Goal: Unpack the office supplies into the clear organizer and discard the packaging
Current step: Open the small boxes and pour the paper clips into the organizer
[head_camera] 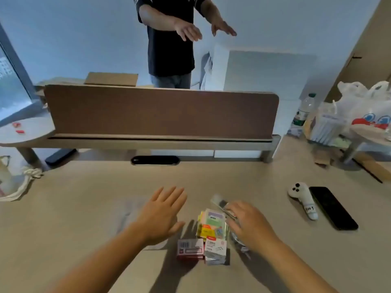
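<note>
A small pile of packaged office supplies lies on the desk in front of me: a colourful sticky-note pack (212,224), a red and white box (190,248) with a barcode, and a white box (215,250). My left hand (163,214) hovers flat with spread fingers just left of the pile, above a sheet of clear plastic (131,210). My right hand (247,223) is over the pile's right side with fingers extended, above a clear container (239,240) that it mostly hides. A blurred clear packet (221,205) pokes out beyond its fingertips.
A white controller (304,199) and a black phone (333,207) lie at the right. A brown divider panel (160,111) bounds the desk's far edge. Behind it a person (171,39) stands with both hands out. Plastic bags (364,108) and a bottle (302,111) sit far right; a cloth bag (14,182) lies left.
</note>
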